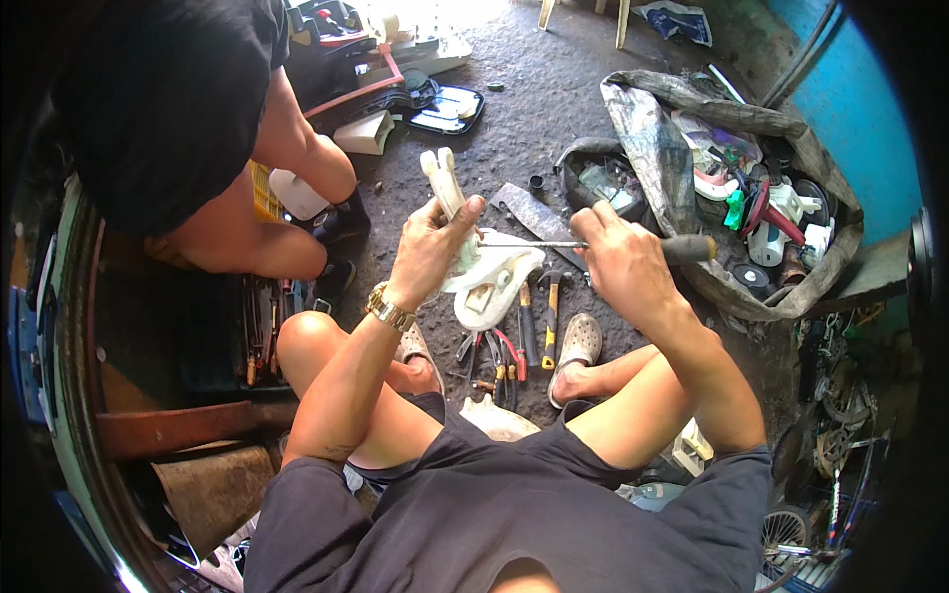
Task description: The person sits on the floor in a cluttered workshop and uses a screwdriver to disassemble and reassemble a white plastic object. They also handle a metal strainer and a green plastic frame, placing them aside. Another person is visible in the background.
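Biggest first: the dark floor (554,119) spreads under everything here; off to the right a grey sack (647,143) gapes, loaded with mixed plastic odds and ends; dead ahead, low between the hands, a broad white panel (484,304) with a rounded end, though whether it lies on the floor or joins what is held above I cannot tell; and here's the long screwdriver (689,249), right hand (623,259) closed snugly around it, dark handle poking out beyond the fist, thin shaft running level to the left; two hammers (528,326) lie on the floor between the feet; and now the white forked piece (442,176), up off the floor in the left hand (430,247), thumb and fingers wrapped about its middle, fork pointing away, the shaft's tip at its lower part!

It looks like hard plastic, so I'd call it light and stiff, a touch slick where smooth; the thin fork prongs seem likeliest to snap under leverage; the thick middle, just where the left hand has it, looks the best hold, firm enough against twisting, with fingertips well clear of that metal tip!
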A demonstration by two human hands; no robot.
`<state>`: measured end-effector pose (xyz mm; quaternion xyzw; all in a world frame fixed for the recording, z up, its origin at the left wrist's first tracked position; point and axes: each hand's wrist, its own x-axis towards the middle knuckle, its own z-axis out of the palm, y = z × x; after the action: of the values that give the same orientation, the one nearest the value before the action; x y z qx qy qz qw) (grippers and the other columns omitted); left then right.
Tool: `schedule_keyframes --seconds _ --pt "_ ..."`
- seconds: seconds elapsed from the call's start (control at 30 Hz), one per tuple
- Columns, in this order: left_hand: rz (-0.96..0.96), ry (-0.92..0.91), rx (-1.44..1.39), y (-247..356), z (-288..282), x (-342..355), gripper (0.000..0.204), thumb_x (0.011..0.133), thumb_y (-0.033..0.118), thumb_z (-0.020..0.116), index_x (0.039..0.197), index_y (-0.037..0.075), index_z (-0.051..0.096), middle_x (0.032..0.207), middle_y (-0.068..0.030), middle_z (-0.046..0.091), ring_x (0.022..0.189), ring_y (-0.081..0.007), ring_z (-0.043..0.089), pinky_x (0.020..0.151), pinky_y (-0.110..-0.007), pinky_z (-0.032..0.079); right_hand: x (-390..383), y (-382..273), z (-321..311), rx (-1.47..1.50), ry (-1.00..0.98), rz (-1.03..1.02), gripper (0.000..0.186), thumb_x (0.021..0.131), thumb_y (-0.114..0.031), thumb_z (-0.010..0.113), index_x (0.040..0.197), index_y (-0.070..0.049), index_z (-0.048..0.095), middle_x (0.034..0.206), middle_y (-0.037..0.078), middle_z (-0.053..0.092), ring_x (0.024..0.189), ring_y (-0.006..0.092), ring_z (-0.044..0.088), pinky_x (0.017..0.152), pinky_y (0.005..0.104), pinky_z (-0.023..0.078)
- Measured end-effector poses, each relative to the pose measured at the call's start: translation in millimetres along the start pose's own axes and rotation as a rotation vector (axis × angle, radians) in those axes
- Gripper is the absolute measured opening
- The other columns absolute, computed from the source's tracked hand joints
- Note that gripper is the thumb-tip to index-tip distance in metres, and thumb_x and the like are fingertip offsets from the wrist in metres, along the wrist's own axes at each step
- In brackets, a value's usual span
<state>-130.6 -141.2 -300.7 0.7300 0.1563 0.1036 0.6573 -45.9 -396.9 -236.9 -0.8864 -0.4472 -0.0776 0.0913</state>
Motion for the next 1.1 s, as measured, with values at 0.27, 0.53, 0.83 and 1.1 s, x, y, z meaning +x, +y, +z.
schedule_keyframes --seconds 0.27,0.53,0.83,1.1 --pt "-0.285 -0.025 -0.417 6.6 2.2 2.0 0.044 0.094 0.045 0.073 0.103 0.003 0.06 0.079 -0.0118 0.07 0.057 -0.0182 0.07 0.054 -0.03 0.06 -20.5 -8.9 16.7 0.789 -0.117 0.522 0.05 0.089 -0.03 0.077 0.13 -0.004 0.063 0.076 0.01 0.068 0.066 0.0146 0.062 0.067 0.0324 0.051" --pt "-0.044 0.349 -0.361 2.2 21.5 7.8 0.053 0.093 0.05 0.072 0.073 0.001 0.065 0.086 -0.0147 0.072 0.066 -0.0196 0.071 0.065 -0.035 0.06 -36.0 -50.4 5.5 0.813 -0.207 0.233 0.041 0.105 -0.029 0.05 0.14 -0.008 0.052 0.113 0.028 0.067 0.105 0.0451 0.065 0.09 0.0515 0.05" --pt "-0.117 0.409 -0.526 -25.1 21.1 27.4 0.058 0.083 0.056 0.08 0.079 0.003 0.058 0.084 -0.0187 0.071 0.077 -0.0284 0.075 0.068 -0.04 0.063 -24.7 -64.9 62.3 0.526 -0.123 0.211 0.046 0.1 -0.017 0.053 0.146 -0.014 0.053 0.089 0.027 0.069 0.081 0.0451 0.068 0.074 0.0537 0.053" --pt "-0.021 0.419 -0.43 -20.0 23.9 21.5 0.054 0.088 0.056 0.076 0.075 0.004 0.066 0.07 -0.0069 0.07 0.061 -0.011 0.065 0.055 -0.027 0.05 -17.5 -64.5 57.8 0.474 -0.194 0.211 0.045 0.1 -0.018 0.053 0.145 -0.015 0.054 0.085 0.027 0.069 0.078 0.0451 0.068 0.074 0.0533 0.054"
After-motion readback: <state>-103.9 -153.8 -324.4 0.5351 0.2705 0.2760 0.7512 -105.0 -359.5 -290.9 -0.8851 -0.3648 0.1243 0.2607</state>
